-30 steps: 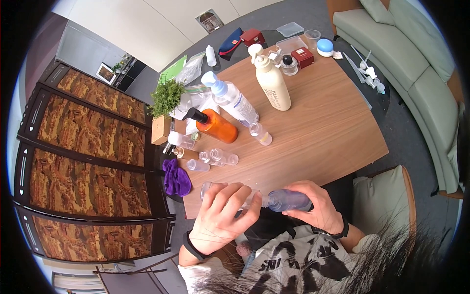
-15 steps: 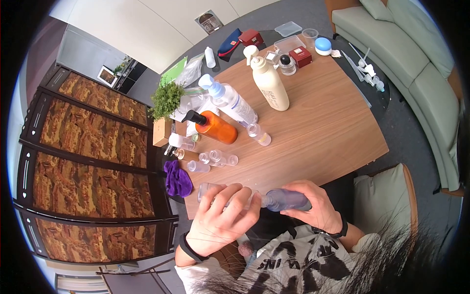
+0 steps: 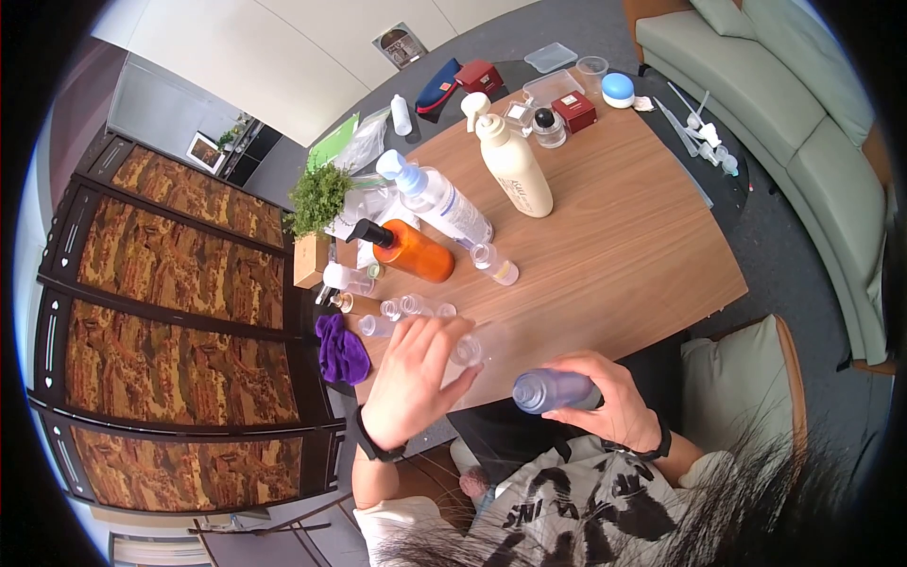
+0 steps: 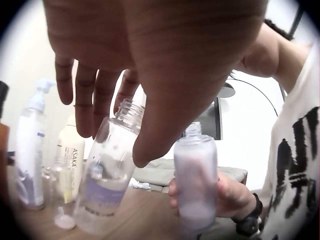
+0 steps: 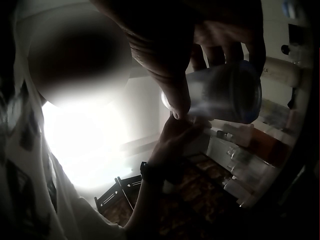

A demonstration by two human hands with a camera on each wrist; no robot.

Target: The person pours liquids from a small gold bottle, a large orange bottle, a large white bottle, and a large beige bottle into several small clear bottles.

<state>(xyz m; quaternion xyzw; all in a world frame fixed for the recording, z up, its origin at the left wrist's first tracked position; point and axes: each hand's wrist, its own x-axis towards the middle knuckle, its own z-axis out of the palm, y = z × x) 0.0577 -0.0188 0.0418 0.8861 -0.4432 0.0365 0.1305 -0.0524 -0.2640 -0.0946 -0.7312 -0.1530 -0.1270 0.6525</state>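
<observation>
My left hand [image 3: 411, 378] pinches a clear bottle [image 4: 102, 187] around its open threaded neck, thumb on the near side and fingers behind. That bottle, with a purple band at its lower part, stands nearly upright over the near left part of the table in the left wrist view. My right hand [image 3: 619, 402] wraps round a frosted purple-tinted bottle [image 3: 551, 389] in front of the body. Its neck is uncapped and points toward the left hand in the head view. The two bottles are apart. Palm and fingers hide part of the clear bottle from above.
On the wooden table [image 3: 614, 227] stand a cream pump bottle [image 3: 515, 165], a clear blue-topped pump bottle [image 3: 444, 208], an orange bottle [image 3: 416, 253] and a small clear bottle [image 3: 496, 265]. Several small bottles [image 3: 425, 305] and a purple cloth [image 3: 342, 350] lie at the left edge.
The clear bottle's neck has come away from the purple-tinted bottle's mouth. My left hand has turned it up from lying sideways and moved slightly up toward the table. My right hand stays nearly in place.
</observation>
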